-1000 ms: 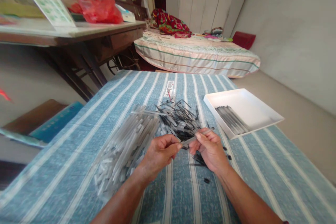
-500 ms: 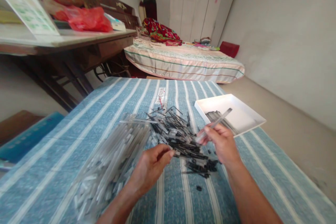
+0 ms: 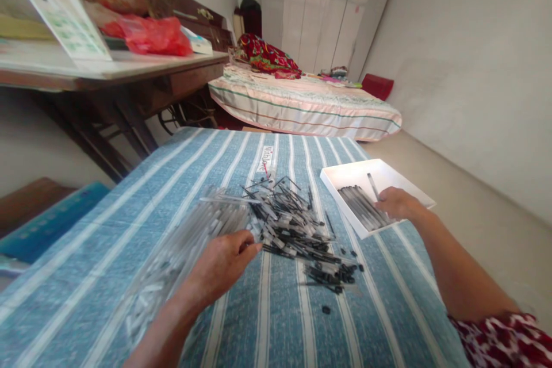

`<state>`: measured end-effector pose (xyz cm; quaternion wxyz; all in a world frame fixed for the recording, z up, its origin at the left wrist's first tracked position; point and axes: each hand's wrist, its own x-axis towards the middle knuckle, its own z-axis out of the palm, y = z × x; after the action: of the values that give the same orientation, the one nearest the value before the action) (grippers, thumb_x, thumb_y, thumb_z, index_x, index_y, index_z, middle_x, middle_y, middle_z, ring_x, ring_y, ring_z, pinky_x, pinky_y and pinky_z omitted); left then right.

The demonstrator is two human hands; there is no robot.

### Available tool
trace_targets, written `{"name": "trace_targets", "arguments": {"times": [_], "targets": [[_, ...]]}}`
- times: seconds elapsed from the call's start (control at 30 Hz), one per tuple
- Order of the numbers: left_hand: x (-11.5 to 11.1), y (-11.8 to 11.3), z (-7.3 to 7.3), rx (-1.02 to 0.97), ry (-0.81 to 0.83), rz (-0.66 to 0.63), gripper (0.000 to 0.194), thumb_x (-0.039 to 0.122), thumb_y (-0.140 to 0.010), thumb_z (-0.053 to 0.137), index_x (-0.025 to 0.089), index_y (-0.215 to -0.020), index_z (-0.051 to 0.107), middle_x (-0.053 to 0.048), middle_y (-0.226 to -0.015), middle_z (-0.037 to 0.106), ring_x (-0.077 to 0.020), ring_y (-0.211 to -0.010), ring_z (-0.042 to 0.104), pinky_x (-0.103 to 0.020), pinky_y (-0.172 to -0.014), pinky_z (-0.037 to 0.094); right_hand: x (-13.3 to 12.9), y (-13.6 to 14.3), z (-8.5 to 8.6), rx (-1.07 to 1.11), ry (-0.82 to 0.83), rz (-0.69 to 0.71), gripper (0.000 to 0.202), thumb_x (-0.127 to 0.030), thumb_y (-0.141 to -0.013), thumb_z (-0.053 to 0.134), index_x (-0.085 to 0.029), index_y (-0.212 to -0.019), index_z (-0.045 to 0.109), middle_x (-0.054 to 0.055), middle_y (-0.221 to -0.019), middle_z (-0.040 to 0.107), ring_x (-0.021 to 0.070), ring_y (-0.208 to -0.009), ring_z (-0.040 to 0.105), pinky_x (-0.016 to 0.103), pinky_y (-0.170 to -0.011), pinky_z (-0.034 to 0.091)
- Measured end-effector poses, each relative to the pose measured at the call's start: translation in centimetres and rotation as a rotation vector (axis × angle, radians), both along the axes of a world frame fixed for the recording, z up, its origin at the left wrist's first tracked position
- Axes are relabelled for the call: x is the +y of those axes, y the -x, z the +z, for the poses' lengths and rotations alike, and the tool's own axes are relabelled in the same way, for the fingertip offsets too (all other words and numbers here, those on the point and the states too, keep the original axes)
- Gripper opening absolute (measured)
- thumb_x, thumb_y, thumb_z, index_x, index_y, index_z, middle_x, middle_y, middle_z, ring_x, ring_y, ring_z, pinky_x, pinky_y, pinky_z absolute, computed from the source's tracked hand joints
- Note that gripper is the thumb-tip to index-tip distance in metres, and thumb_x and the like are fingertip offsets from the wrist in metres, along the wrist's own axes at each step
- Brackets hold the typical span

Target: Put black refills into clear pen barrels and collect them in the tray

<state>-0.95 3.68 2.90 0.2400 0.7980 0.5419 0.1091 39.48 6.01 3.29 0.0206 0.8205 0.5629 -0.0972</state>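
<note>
Over on the left of the table, a long bank of clear plastic tubes lies loose on the striped cloth, slim, straight and glossy, with stubby whitish pieces gathered at the near end. The left hand reaches across their right side, thumb and forefinger drawn close together with only a narrow space at the tips; I can't tell from here whether anything is pinched there. Just beyond those fingertips sits a tangled heap of black and grey sticks, thin and stiff, pointing every which way, with pale short bits mixed in. A smaller dark clump lies nearer the person, and one little black piece rests alone on the woven-looking blue and white fabric. Farther right is the shallow white box, smooth and crisp-edged, looking like card, with a tidy row of smoky grey pens side by side in it. The right hand is at the box, fingers closed around one pen that tilts up beside the row. I'd judge it early going: one modest row is laid in, while far more lies loose outside.
</note>
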Motion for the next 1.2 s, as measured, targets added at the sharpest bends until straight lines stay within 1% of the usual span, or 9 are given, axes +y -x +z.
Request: {"name": "trace_targets", "arguments": {"times": [0.17,0.43,0.5,0.6,0.67,0.77,0.87,1.0,1.2], "targets": [[0.5,1.3,0.4,0.063,-0.008,0.041,0.031,0.038,-0.083,0.039,0.018,-0.067,0.057,0.0,-0.06,0.058,-0.0157,-0.06,0.055,-0.024,-0.055,0.033,0.1,-0.2,-1.1,0.13,0.168,0.001,0.033,-0.034,-0.083,0.051,-0.015,-0.057,0.058,0.003,-0.043,0.058,0.0125,-0.034,0.053,0.023,-0.043,0.04],[0.5,3.2,1.3,0.201,-0.016,0.095,0.024,0.03,-0.081,0.044,0.018,-0.07,0.062,-0.002,-0.065,0.063,-0.0162,-0.064,0.058,-0.023,-0.055,0.035,-0.6,-0.3,-1.0,0.143,0.217,-0.016,0.036,-0.036,-0.085,0.046,-0.012,-0.063,0.06,0.012,-0.055,0.064,0.0148,-0.039,0.057,0.027,-0.048,0.039],[0.4,3.4,1.4,0.261,-0.01,0.067,0.021,0.027,-0.079,0.045,0.017,-0.069,0.062,-0.003,-0.067,0.065,-0.017,-0.066,0.06,-0.023,-0.056,0.036,-0.8,-0.4,-0.9,0.087,0.142,-0.001,0.034,-0.036,-0.083,0.05,-0.012,-0.063,0.063,0.015,-0.06,0.066,0.0162,-0.044,0.059,0.03,-0.05,0.038],[0.3,3.3,1.4,0.392,0.005,0.049,0.021,0.023,-0.077,0.044,0.017,-0.071,0.064,-0.006,-0.074,0.068,-0.0197,-0.071,0.063,-0.025,-0.059,0.04,-1.6,0.4,-1.0,-0.059,-0.115,0.032,0.032,-0.04,-0.078,0.054,-0.015,-0.063,0.067,0.017,-0.068,0.068,0.021,-0.053,0.06,0.033,-0.051,0.036],[0.2,2.9,1.3,0.452,0.014,0.052,0.022,0.021,-0.076,0.044,0.017,-0.074,0.065,-0.008,-0.078,0.069,-0.0225,-0.076,0.064,-0.028,-0.063,0.043,-2.4,2.0,-1.0,-0.067,-0.271,0.039,0.033,-0.044,-0.078,0.053,-0.018,-0.067,0.069,0.015,-0.066,0.068,0.0228,-0.054,0.059,0.033,-0.051,0.036],[-0.1,2.1,0.9,0.482,0.022,0.047,0.022,0.02,-0.075,0.045,0.017,-0.076,0.067,-0.011,-0.081,0.07,-0.0265,-0.082,0.065,-0.032,-0.068,0.046,-4.0,6.2,-1.1,0.139,-0.401,0.081,0.033,-0.046,-0.079,0.049,-0.02,-0.071,0.068,0.006,-0.055,0.064,0.0197,-0.052,0.057,0.03,-0.052,0.039],[-0.3,1.3,0.4,0.507,0.022,0.069,0.025,0.02,-0.076,0.044,0.016,-0.081,0.068,-0.014,-0.085,0.071,-0.0305,-0.086,0.066,-0.036,-0.072,0.048,-5.2,11.4,-1.7,0.389,-0.416,0.247,0.034,-0.047,-0.081,0.047,-0.02,-0.073,0.066,0.0,-0.052,0.06,0.0159,-0.051,0.055,0.026,-0.054,0.04],[-0.5,0.8,-0.3,0.536,0.02,0.137,0.028,0.021,-0.078,0.044,0.013,-0.089,0.068,-0.019,-0.09,0.07,-0.035,-0.088,0.066,-0.043,-0.072,0.05,-5.8,16.9,-2.7,0.527,-0.332,0.482,0.032,-0.041,-0.084,0.046,-0.019,-0.067,0.062,-0.002,-0.054,0.058,0.0136,-0.053,0.054,0.023,-0.054,0.038],[-0.4,0.5,-1.3,0.514,0.033,0.179,0.027,0.026,-0.079,0.046,0.016,-0.089,0.069,-0.02,-0.091,0.07,-0.0349,-0.089,0.065,-0.043,-0.073,0.049,-5.9,20.1,-3.9,0.581,-0.278,0.583,0.025,-0.033,-0.084,0.048,-0.019,-0.07,0.063,-0.001,-0.057,0.061,0.0133,-0.055,0.057,0.021,-0.056,0.037]]}}
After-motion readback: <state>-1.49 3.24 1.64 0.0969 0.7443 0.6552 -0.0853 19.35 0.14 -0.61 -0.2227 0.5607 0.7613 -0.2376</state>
